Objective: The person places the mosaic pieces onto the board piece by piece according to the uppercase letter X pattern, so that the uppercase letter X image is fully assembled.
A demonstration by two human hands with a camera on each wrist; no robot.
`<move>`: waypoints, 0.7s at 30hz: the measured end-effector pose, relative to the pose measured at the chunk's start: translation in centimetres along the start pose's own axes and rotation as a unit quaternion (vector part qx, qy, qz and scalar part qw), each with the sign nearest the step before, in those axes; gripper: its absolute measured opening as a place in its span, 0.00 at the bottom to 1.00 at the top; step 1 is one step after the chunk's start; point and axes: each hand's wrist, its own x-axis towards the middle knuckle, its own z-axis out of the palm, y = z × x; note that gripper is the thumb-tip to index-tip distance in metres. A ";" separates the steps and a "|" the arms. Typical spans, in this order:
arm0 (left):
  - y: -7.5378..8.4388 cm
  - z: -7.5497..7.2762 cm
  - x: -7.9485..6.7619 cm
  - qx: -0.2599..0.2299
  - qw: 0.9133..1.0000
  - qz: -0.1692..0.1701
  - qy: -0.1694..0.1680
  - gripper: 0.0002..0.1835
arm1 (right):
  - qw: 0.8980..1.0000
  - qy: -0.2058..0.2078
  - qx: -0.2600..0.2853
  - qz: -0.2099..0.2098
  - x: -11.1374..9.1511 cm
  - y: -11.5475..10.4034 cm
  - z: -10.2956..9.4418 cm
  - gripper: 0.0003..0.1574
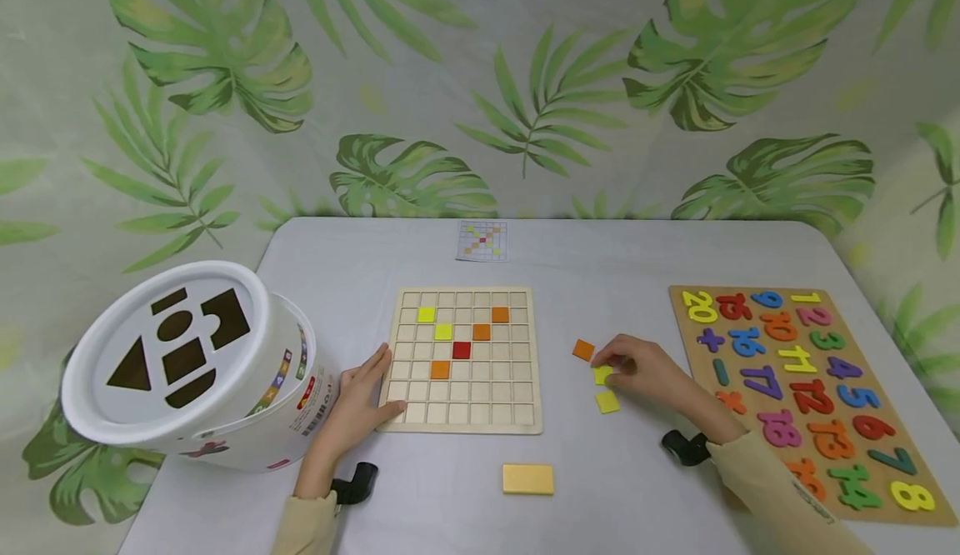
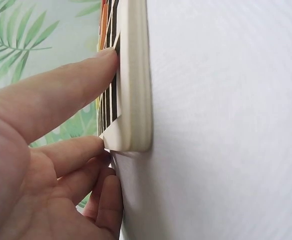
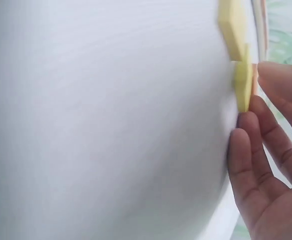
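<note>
My left hand (image 1: 356, 405) rests at the lower left corner of a wooden grid board (image 1: 491, 420). In the left wrist view its thumb lies over the top of the board (image 2: 135, 90) while the index finger touches the side. Yellow, orange and red square tiles sit on the grid. Right of the board, my right hand (image 1: 647, 372) pinches a yellow tile (image 1: 601, 374) at the table. Another yellow tile (image 1: 608, 402) lies just nearer, and an orange tile (image 1: 583, 350) just beyond. In the right wrist view the fingertips partly hide behind a yellow tile (image 3: 243, 85).
A small pattern card (image 1: 482, 241) lies at the table's far edge. A white lidded bucket (image 1: 247, 355) with shape holes stands at left. To the right is a number board (image 1: 911, 455); a yellow rectangular block (image 1: 527, 479) lies in front.
</note>
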 end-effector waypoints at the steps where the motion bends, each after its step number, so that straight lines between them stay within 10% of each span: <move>1: 0.0 0.0 0.0 0.000 1.000 0.000 0.000 0.44 | 1.000 0.000 -0.005 -0.001 -0.2 0.2 0.0 0.14; 21: 0.0 -0.1 0.1 -0.012 1.000 0.004 -0.005 0.44 | 0.997 -0.011 0.022 -0.076 2.8 -3.2 2.0 0.16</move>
